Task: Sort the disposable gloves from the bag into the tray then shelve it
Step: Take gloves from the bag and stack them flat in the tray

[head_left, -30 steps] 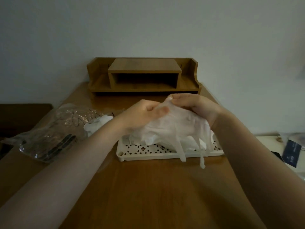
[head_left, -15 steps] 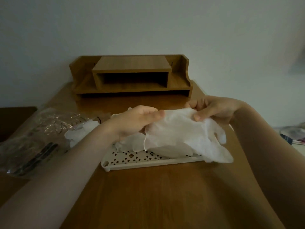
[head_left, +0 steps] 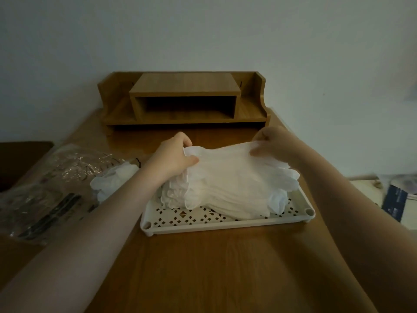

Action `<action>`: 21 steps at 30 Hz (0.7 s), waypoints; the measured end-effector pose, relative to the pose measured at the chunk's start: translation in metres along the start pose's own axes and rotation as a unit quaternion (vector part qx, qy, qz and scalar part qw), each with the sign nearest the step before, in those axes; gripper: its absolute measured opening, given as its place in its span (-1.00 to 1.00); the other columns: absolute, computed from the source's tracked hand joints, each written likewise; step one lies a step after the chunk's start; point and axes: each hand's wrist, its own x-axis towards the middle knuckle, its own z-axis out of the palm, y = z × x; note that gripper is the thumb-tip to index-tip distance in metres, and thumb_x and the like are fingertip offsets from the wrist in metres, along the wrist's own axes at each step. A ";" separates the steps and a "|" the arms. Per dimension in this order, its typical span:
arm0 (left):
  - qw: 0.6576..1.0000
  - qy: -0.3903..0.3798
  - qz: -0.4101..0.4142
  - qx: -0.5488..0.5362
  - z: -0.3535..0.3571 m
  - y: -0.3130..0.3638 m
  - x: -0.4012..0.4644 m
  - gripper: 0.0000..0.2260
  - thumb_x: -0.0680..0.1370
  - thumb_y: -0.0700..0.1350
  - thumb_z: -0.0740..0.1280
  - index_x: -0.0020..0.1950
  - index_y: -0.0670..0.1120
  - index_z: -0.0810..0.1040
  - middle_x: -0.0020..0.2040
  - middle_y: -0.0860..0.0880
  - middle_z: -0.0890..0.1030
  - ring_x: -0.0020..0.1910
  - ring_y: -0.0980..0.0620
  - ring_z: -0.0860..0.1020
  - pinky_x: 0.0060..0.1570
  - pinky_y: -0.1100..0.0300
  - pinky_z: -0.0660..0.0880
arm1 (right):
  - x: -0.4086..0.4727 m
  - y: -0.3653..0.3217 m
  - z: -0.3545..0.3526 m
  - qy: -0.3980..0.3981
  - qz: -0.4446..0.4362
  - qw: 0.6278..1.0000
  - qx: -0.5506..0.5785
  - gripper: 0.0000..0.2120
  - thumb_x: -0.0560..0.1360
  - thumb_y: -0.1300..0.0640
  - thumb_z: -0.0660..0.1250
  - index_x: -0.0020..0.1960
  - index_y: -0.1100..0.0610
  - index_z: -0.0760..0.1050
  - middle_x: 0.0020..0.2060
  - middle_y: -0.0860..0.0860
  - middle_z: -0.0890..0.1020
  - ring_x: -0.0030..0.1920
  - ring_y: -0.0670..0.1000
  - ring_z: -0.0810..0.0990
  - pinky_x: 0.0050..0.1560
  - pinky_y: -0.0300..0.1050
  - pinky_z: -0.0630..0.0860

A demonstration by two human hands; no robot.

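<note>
Now, nearest us, the white tray [head_left: 225, 224] holds a glove pile [head_left: 225, 199] — left hand [head_left: 173, 158] and right hand [head_left: 274, 144] each pinch the top glove [head_left: 225, 163], laying it flat. More wait in the bag [head_left: 56, 179]; next calls for release, shelf [head_left: 184, 102] later.

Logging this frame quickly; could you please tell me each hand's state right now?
Left hand: pinching the top glove at its cuff.
Right hand: pinching the same glove's far edge.

White glove [head_left: 228, 170] stretched flat atop glove pile [head_left: 225, 199] in white perforated tray [head_left: 203, 224], center. Clear bag [head_left: 45, 188] at 9 o'clock, more gloves [head_left: 110, 184] at its mouth. Wooden shelf [head_left: 184, 100] at 12 o'clock.
</note>
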 end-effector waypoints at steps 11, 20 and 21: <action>0.951 -0.039 0.223 0.208 0.021 0.035 -0.035 -0.72 0.61 -0.17 0.08 0.26 -0.09 0.47 0.37 0.03 0.39 0.39 0.06 0.26 0.45 0.14 -0.03 | -0.040 -0.028 0.069 -0.051 -0.224 0.948 -0.219 -0.31 0.49 -0.30 0.19 0.49 0.05 0.19 0.49 0.00 0.23 0.51 0.04 0.09 0.48 0.08 -0.11; 0.928 -0.146 0.037 0.340 0.035 -0.019 -0.032 -0.19 0.48 0.44 -0.15 0.56 -0.05 -0.16 0.56 -0.04 -0.19 0.53 -0.03 -0.22 0.46 -0.07 -0.30 | -0.048 0.010 0.056 -0.074 -0.080 0.965 -0.239 0.00 0.30 -0.50 0.19 0.54 -0.05 -0.09 0.55 -0.02 -0.09 0.53 0.15 -0.21 0.43 0.30 -0.32; 0.930 -0.144 0.032 0.335 0.035 -0.022 -0.033 -0.15 0.46 0.46 -0.13 0.56 -0.06 -0.17 0.56 -0.04 -0.19 0.53 -0.04 -0.23 0.46 -0.07 -0.29 | -0.050 0.011 0.054 -0.084 -0.067 0.968 -0.228 0.03 0.28 -0.50 0.22 0.54 -0.05 -0.13 0.55 -0.02 -0.12 0.53 0.15 -0.19 0.45 0.30 -0.26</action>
